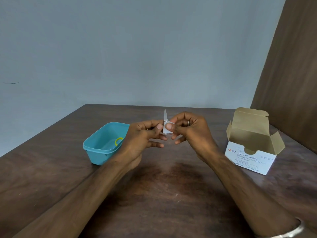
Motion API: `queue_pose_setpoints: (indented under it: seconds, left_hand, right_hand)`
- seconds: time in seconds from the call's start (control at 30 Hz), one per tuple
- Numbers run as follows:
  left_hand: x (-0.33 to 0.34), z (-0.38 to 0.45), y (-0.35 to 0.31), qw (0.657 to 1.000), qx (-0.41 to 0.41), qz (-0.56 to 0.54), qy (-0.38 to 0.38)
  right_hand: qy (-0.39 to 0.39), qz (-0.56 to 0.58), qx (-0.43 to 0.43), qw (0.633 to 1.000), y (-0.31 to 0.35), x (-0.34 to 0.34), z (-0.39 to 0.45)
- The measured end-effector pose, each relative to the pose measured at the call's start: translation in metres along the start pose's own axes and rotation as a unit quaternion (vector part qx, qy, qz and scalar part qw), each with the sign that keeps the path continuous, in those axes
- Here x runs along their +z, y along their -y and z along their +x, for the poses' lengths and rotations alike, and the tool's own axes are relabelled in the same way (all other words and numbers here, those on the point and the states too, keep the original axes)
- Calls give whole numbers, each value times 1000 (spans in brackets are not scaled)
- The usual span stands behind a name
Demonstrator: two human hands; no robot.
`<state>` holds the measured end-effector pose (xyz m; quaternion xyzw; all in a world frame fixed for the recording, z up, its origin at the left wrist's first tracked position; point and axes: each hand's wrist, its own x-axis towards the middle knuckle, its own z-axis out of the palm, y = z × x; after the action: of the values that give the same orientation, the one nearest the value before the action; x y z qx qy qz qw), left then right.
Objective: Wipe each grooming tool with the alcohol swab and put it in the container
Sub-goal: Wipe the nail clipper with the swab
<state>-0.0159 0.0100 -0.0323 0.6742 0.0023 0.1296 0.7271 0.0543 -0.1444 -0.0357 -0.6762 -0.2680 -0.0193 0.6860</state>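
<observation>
Above the middle of the table my left hand (145,134) pinches a small metal grooming tool (165,115), whose pointed file blade sticks up between my hands. My right hand (188,129) pinches a white alcohol swab (166,129) folded around the tool's lower part. Most of the tool is hidden by the swab and my fingers. The teal plastic container (99,152) stands open on the table to the left of my left hand, with a yellow-handled item (118,140) lying inside it.
An opened white box of alcohol swabs (250,152) stands on the right of the brown wooden table (163,186), its flaps raised. A grey wall rises behind the table's far edge, and a brown panel stands at the far right.
</observation>
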Motion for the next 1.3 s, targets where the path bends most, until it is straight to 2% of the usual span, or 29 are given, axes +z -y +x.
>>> queue_pose_setpoints:
  seconds: [0.2,0.43,0.7,1.3]
  left_hand:
    - [5,-3,4,999,24,-4,43]
    - [3,1,6,999,41,30,-3]
    - [2,4,11,990,80,104,-51]
    - [2,3,13,985,83,144,-44]
  right_hand:
    - [13,17,0,1000,0,-2,-1]
    - [-36,43,-20,998,2,-3,0]
    - [-60,22,-49,997,2,-4,1]
    - [-38,39,-78,995,1,-4,2]
